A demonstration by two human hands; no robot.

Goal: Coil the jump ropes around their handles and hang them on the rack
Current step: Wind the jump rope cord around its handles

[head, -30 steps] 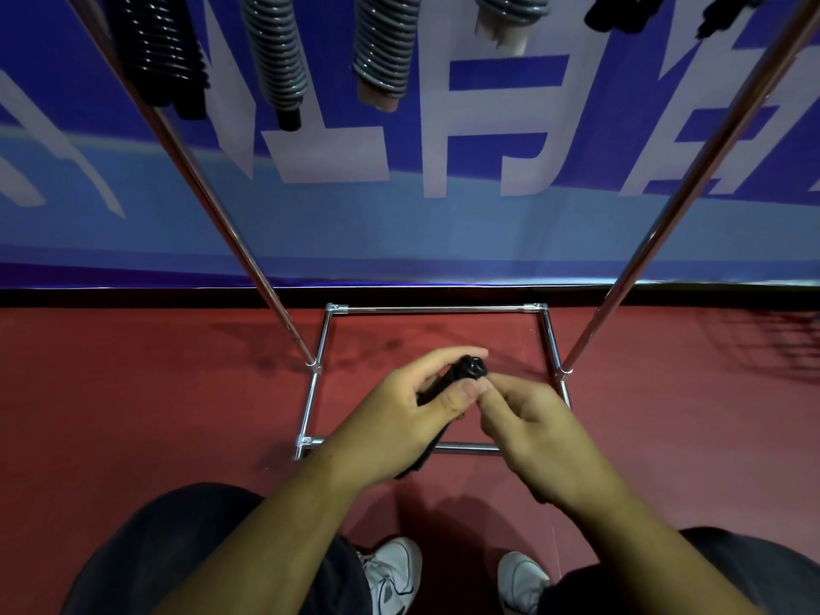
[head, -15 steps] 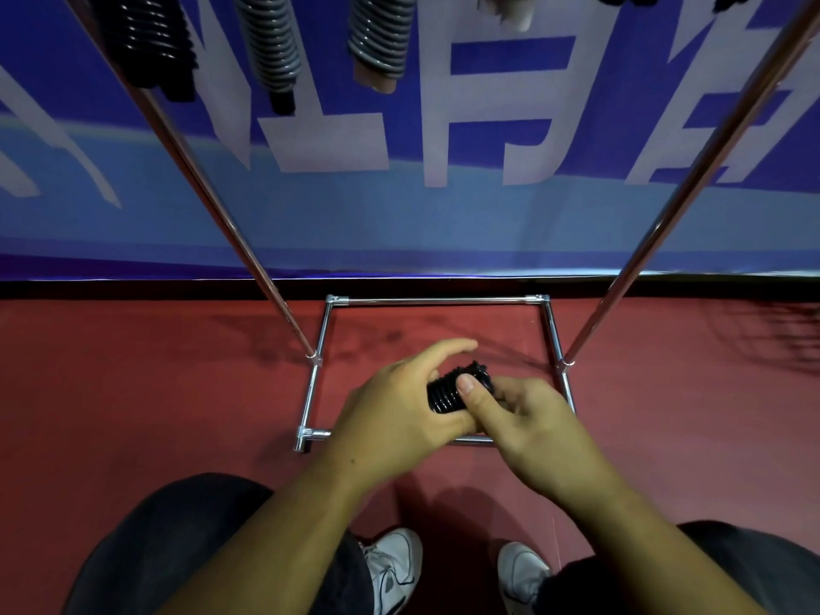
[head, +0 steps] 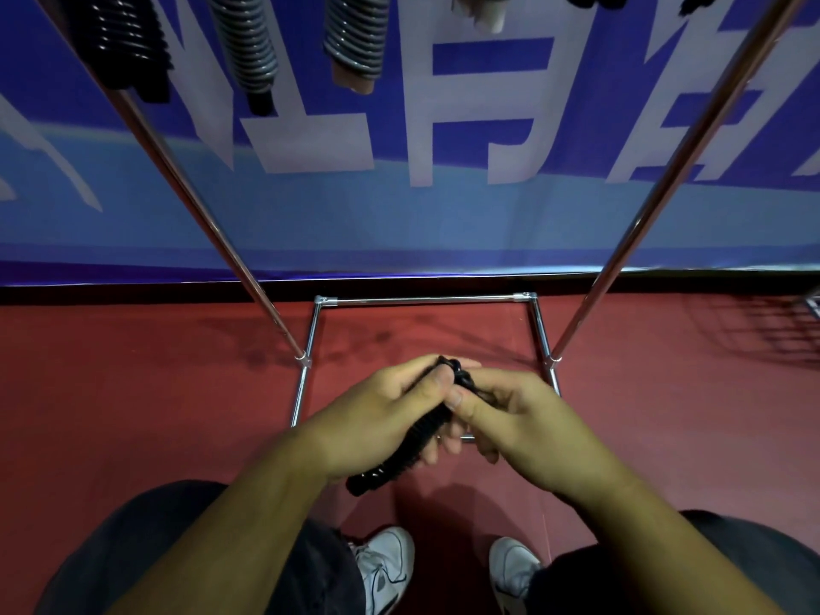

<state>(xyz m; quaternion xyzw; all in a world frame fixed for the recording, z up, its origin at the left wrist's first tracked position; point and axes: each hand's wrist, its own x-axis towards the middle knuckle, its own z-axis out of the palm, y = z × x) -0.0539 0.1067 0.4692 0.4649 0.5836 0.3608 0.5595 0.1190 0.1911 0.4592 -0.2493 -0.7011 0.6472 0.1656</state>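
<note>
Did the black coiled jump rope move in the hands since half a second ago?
Yes. The black coiled jump rope has tilted: its lower end now sticks out past the front of the rack base frame, toward the shoes; before, it stayed inside.

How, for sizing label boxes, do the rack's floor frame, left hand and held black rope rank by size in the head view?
1. rack's floor frame
2. left hand
3. black rope, partly hidden by that hand

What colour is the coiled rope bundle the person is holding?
Black. The coiled rope bundle shows best in the head view.
</note>
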